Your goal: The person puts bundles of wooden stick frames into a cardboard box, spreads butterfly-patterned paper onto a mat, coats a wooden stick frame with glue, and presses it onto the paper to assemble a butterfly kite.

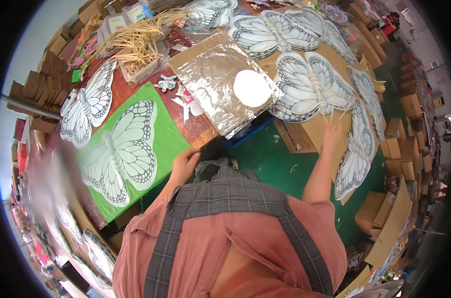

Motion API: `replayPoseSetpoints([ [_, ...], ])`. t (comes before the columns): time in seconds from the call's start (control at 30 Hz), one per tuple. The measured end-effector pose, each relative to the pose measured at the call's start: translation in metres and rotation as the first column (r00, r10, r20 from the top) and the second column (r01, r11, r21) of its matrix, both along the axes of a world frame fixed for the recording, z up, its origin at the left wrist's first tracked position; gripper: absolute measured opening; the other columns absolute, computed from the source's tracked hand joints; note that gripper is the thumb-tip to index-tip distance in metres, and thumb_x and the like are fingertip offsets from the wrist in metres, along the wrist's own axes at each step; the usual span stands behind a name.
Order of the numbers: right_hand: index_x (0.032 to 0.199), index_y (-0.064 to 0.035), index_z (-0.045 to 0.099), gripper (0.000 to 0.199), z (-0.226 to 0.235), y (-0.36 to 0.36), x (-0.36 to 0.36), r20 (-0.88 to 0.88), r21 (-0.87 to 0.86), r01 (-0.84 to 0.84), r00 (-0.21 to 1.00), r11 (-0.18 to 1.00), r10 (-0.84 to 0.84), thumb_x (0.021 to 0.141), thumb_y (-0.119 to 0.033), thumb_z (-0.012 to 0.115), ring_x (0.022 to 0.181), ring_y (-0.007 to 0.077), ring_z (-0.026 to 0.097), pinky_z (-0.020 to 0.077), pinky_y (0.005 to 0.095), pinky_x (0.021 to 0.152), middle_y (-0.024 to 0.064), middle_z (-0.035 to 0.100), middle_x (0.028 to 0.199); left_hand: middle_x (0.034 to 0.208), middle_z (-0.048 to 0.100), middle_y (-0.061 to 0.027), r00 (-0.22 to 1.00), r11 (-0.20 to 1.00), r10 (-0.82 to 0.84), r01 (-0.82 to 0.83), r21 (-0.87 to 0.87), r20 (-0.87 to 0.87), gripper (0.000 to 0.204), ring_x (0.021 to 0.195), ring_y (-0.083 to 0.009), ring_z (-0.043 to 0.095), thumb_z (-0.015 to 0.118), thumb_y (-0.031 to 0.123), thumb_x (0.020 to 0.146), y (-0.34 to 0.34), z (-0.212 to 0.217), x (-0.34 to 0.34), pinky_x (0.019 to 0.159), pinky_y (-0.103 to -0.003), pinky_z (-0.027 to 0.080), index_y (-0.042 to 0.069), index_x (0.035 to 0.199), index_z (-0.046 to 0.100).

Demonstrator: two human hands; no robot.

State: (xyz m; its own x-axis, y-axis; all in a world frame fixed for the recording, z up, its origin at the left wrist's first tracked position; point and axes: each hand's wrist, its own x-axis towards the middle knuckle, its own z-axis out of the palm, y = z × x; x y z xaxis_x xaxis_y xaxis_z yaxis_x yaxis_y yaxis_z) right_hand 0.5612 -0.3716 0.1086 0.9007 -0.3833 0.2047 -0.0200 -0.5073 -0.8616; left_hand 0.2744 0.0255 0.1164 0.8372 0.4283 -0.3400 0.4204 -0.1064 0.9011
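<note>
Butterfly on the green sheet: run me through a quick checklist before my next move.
1. Butterfly lying on the green sheet: ok.
2. Left hand off the butterfly: ok, at the edge of the reddish table.
3. Right hand holding thin sticks: ok, between its fingers.
4. Right hand near the green sheet: not ok, it's by the butterflies on the right.
5. Firmness of that grip: cannot tell.

No text or numbers can be read.
</note>
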Motion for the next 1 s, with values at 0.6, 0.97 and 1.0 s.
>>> replayPoseSetpoints([
  [0.6, 0.13, 0.0057, 0.033, 0.045, 0.073, 0.192, -0.097, 0.005, 0.412, -0.465, 0.861, 0.784, 0.508, 0.089, -0.006, 0.047, 0.066, 0.011, 0.056, 0.0456, 0.0226, 0.058, 0.0081, 0.06, 0.083, 0.079, 0.056, -0.0031, 0.91, 0.687, -0.132, 0.369, -0.626, 0.392, 0.014, 0.069, -0.0087, 0.054, 0.045, 0.011, 0.092, -0.08, 0.048, 0.19, 0.06, -0.02, 0.044, 0.0, 0.096, 0.053],
  [0.97, 0.089, -0.0092, 0.06, 0.016, 0.167, 0.198, -0.014, 0.262, -0.677, -0.413, 0.638, 0.609, 0.724, 0.073, -0.005, 0.06, 0.075, 0.0283, 0.056, 0.0462, 0.0384, 0.063, 0.0086, 0.055, 0.076, 0.074, 0.055, -0.0019, 0.864, 0.837, -0.421, 0.487, -0.248, 0.275, 0.015, 0.066, -0.0099, 0.055, 0.043, 0.014, 0.091, -0.034, 0.054, 0.186, 0.058, -0.025, 0.049, 0.003, 0.089, 0.052],
  [1.0, 0.089, -0.0092, 0.06, 0.016, 0.17, 0.2, -0.005, 0.259, -0.678, -0.417, 0.635, 0.605, 0.728, 0.073, -0.005, 0.06, 0.075, 0.0283, 0.056, 0.0462, 0.0384, 0.063, 0.0086, 0.055, 0.076, 0.074, 0.055, -0.0021, 0.852, 0.846, -0.456, 0.505, -0.172, 0.256, 0.015, 0.065, -0.01, 0.055, 0.043, 0.014, 0.091, -0.031, 0.057, 0.185, 0.057, -0.025, 0.049, 0.002, 0.088, 0.052],
])
